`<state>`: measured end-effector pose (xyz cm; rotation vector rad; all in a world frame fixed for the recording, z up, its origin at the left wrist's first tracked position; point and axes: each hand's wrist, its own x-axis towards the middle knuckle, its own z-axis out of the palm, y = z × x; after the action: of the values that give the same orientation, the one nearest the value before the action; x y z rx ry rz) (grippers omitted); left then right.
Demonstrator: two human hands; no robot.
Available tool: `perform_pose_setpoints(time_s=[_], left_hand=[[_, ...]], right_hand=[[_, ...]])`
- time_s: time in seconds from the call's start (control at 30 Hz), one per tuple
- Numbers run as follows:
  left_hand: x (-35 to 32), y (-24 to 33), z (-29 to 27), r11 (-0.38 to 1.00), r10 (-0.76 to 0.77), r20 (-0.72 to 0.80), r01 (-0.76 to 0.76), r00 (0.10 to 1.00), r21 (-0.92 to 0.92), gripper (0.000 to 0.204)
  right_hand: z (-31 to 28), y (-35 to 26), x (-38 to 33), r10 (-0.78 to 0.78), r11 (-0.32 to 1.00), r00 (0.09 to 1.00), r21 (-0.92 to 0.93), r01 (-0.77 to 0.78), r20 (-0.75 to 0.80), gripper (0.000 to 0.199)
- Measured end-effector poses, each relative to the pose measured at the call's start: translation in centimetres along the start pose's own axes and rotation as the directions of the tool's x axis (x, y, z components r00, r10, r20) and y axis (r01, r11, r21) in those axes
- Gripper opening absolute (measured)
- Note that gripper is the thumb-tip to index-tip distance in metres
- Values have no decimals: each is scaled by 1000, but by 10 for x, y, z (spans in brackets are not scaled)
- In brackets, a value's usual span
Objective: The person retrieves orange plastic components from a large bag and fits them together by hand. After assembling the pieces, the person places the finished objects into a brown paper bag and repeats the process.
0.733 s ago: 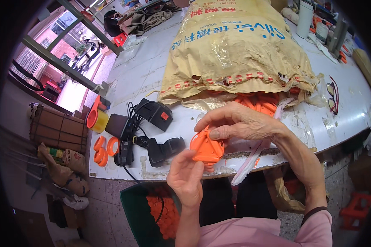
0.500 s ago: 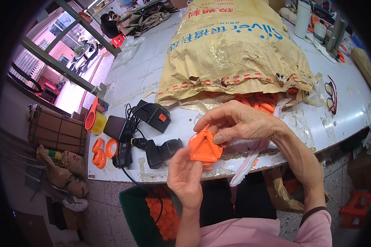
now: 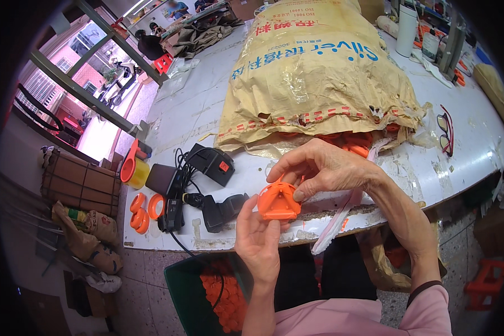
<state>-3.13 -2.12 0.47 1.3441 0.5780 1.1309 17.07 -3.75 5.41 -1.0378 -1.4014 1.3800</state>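
Between both hands, above the table's front edge, is a rounded orange plastic part (image 3: 278,203) with a triangular recess in its face. My left hand (image 3: 257,235) supports it from below and the left, fingers behind it and thumb at its lower rim. From the upper right, my right hand (image 3: 325,173) pinches its edge between thumb and fingers. Behind my right hand, more orange parts (image 3: 355,147) show at the torn mouth of a large yellow sack (image 3: 319,89). A green bin (image 3: 179,285) below the table edge holds many orange pieces (image 3: 225,297).
Left on the white table (image 3: 179,112) lie orange rings (image 3: 156,207), a black charger (image 3: 210,163) with cables, a black tool part (image 3: 224,211) and a yellow-and-orange container (image 3: 134,171). Glasses (image 3: 446,131) lie at right, near a white bottle (image 3: 407,31). A whitish strip (image 3: 336,227) overhangs the front edge.
The orange part has tilted slightly in my hands, so its triangular recess shows more openly. Both hands keep their hold. The whole view has shifted a little.
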Motion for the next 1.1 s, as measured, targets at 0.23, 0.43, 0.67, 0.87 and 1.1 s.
perform_pose_setpoints(time_s=[0.23, 0.43, 0.67, 0.87, 1.1], left_hand=[[0, 2, 4, 998, -65, -9, 65, 998, -9, 46], [0, 2, 3, 998, -68, -9, 68, 998, -6, 46], [0, 4, 2, 996, -86, 20, 86, 996, -24, 48], [-1, 4, 1, 994, -88, 9, 89, 996, -60, 49], [-1, 3, 1, 997, -65, 14, 66, 998, -38, 49]], right_hand=[[-1, 0, 0, -23, 999, 1000, -44, 22, -13, 42], [-1, 3, 2, -10, 1000, 998, 8, 10, -55, 37], [-2, 5, 2, 36, 999, 998, 38, -34, -56, 33], [2, 2, 2, 36, 999, 996, 35, -33, -78, 34], [2, 0, 1, 40, 999, 997, -33, -43, -70, 33]])
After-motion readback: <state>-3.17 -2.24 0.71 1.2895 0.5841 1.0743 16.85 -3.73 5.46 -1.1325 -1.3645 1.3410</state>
